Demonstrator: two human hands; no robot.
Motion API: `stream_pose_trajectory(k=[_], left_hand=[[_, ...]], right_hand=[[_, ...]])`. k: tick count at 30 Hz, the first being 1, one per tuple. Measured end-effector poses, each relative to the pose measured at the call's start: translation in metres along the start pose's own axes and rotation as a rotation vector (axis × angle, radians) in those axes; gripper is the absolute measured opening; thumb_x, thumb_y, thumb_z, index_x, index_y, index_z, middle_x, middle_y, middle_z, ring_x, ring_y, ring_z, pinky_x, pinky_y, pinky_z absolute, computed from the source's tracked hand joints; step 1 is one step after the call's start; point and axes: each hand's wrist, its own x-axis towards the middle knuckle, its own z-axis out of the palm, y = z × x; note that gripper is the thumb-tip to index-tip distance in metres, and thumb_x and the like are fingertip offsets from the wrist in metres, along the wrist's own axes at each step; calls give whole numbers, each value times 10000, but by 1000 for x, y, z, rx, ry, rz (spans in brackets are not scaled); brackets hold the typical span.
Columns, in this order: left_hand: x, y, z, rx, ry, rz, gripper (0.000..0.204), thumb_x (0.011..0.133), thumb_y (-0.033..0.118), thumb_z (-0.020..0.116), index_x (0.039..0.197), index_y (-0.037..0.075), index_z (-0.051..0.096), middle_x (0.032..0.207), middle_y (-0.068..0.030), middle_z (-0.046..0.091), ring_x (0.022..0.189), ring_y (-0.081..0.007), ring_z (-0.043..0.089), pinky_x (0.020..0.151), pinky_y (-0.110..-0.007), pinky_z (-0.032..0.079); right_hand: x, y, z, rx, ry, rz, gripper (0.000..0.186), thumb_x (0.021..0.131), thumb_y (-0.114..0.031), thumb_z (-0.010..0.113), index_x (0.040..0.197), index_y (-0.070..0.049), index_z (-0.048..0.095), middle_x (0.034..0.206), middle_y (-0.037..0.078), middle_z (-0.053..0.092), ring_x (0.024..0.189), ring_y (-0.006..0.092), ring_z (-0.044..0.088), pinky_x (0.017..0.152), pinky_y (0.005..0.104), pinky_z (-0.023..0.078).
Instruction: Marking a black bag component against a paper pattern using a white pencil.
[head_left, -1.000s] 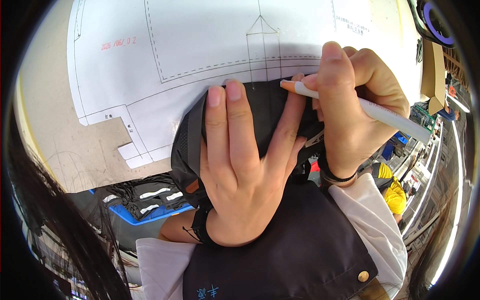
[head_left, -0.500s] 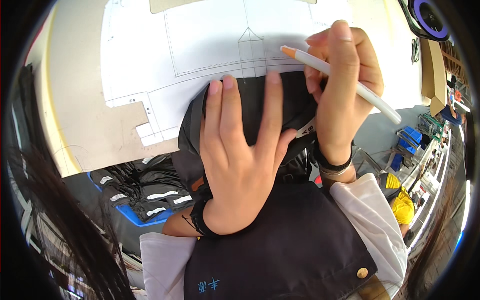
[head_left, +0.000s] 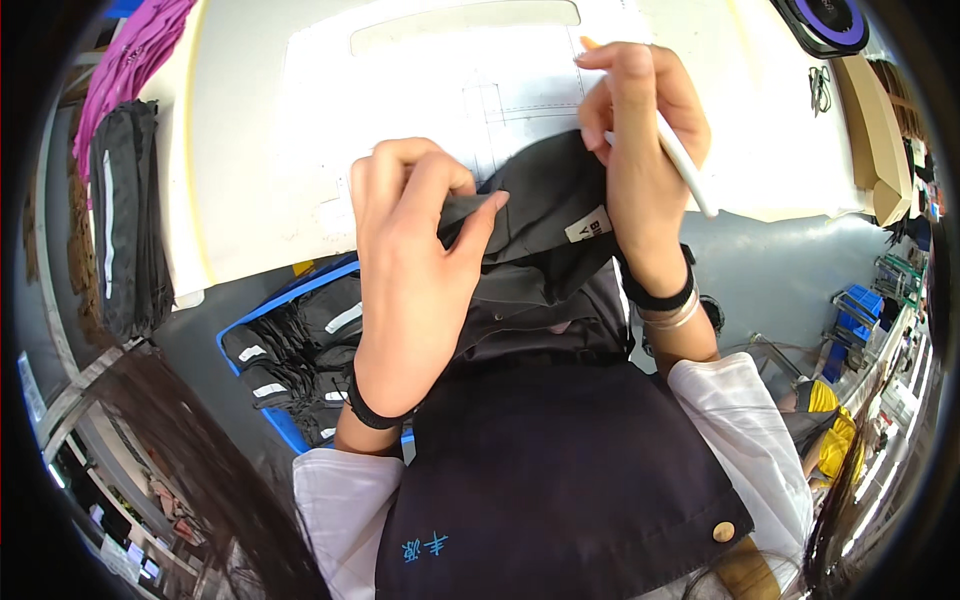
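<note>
A piece of dark grey fabric [head_left: 545, 210] with a small white label [head_left: 587, 226] hangs at the table's near edge, folded and bunched. My left hand [head_left: 410, 260] pinches its left edge between thumb and fingers. In my right hand [head_left: 648, 140] a white pen [head_left: 684, 168] with an orange tip is gripped, its tip pointing away from me. The fingers of that hand also meet the fabric's upper right corner; whether they grip it is hard to see. Under and beyond the fabric lies a white paper pattern [head_left: 420, 95] with drawn lines.
A blue crate [head_left: 290, 432] of dark fabric pieces with white strips stands below the table [head_left: 235, 200] at left. More dark pieces [head_left: 130, 220] and pink fabric [head_left: 130, 70] hang at far left. A cardboard box [head_left: 872, 140] and small scissors [head_left: 820, 92] are at right.
The fabric has been lifted off the pattern and drawn toward me. My left hand went from lying flat on it to pinching its edge. The right hand keeps the pen.
</note>
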Motion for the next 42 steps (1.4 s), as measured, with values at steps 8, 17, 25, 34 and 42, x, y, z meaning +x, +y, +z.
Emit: stream_pose_trajectory(k=[8, 17, 25, 34, 42], left_hand=[[-4, 13, -40, -280, 145, 282, 190, 845, -53, 635, 852, -11, 449, 875, -215, 686, 740, -215, 662, 655, -253, 484], [-14, 43, -55, -304, 706, 128, 484, 924, 181, 520, 1267, -144, 416, 1124, -348, 564, 904, -366, 673, 798, -392, 585], [-34, 17, -66, 131, 912, 503, 479, 849, 382, 577, 1132, 24, 432, 1015, -193, 510, 987, -336, 523, 875, -479, 433], [-103, -41, -47, -49, 832, 553, 621, 945, 591, 375, 1157, 11, 447, 825, -121, 498, 741, -244, 492, 709, -409, 447], [-40, 1, -19, -305, 175, 92, 703, 714, 207, 812, 1270, -20, 448, 1182, -158, 503, 1092, -291, 510, 978, -388, 387]], right_hand=[[-45, -31, -56, -197, 26, -216, 391, 1036, -283, 379, 1249, 38, 444, 1058, 249, 619, 792, 229, 660, 631, 285, 535], [-84, -46, -30, -143, -205, -72, 746, 759, -101, 810, 1322, 51, 346, 1206, 195, 550, 1116, 262, 590, 922, 347, 479], [-38, -33, -22, 62, 24, -123, 276, 835, 135, 544, 1088, 32, 504, 1094, 181, 626, 1064, 236, 614, 919, 332, 501], [-31, -45, -28, 103, 76, -521, 211, 963, -141, 493, 1146, -46, 447, 1194, 275, 550, 1056, 265, 578, 920, 381, 470], [-41, -45, -28, 205, -21, -523, 231, 949, -104, 500, 1163, -50, 430, 1012, 169, 504, 945, 222, 498, 867, 367, 451]])
